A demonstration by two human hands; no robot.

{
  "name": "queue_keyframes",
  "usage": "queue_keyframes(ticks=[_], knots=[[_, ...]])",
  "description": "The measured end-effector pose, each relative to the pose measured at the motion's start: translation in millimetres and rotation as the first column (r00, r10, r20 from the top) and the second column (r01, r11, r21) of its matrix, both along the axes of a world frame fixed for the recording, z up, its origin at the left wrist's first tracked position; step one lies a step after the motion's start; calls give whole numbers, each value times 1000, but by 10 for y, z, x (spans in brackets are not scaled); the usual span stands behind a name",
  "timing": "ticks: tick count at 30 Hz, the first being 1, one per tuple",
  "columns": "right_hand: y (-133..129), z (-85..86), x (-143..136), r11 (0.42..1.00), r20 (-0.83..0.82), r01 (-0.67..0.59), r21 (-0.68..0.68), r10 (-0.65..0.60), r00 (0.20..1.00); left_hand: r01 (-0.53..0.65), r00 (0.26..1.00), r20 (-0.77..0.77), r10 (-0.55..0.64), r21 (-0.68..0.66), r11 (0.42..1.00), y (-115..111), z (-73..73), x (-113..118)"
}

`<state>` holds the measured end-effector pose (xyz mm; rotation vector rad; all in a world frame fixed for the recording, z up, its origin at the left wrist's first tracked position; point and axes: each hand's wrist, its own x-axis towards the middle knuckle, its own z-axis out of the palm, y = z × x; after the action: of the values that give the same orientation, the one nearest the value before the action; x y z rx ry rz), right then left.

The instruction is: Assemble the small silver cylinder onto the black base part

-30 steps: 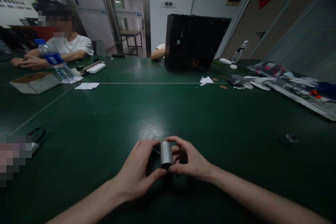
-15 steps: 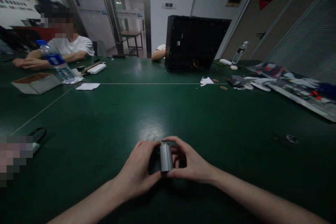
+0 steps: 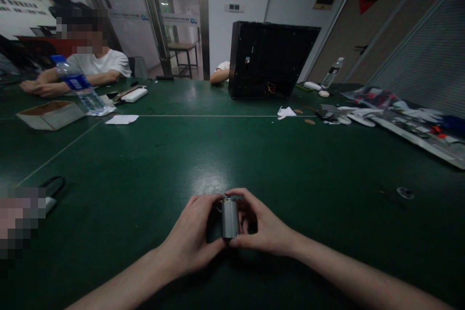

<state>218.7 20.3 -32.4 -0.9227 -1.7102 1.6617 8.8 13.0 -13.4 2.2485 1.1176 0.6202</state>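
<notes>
A silver metal cylinder (image 3: 230, 219) is held between both hands near the front middle of the green table (image 3: 174, 155). My left hand (image 3: 194, 232) grips it from the left, thumb at its lower end and fingertips at its upper end. From the right, my right hand (image 3: 257, 225) holds it the same way, with the other fingers curled beside it. Small parts show at the cylinder's top end, partly covered by fingertips. Whether its base touches the table cannot be made out.
A black box-like case (image 3: 272, 60) stands at the back. Left are an open box (image 3: 53, 115), a water bottle (image 3: 82, 87) and a seated person (image 3: 98, 65). A tray of parts (image 3: 421, 138) lies right, with a small round object (image 3: 405, 193) nearer.
The cylinder has tilted very slightly, and more of its top end shows between the fingertips. Both hands have otherwise kept their places.
</notes>
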Motion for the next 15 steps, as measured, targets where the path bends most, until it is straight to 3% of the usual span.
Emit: queue_keyframes(ticks=[8, 15], knots=[[3, -37, -13, 1000, -28, 17, -19, -17, 999, 4, 999, 45, -7, 60, 998, -40, 8, -5], [1, -62, -5, 1000, -36, -10, -29, 9, 999, -16, 1000, 21, 16, 19, 1000, -18, 11, -24]])
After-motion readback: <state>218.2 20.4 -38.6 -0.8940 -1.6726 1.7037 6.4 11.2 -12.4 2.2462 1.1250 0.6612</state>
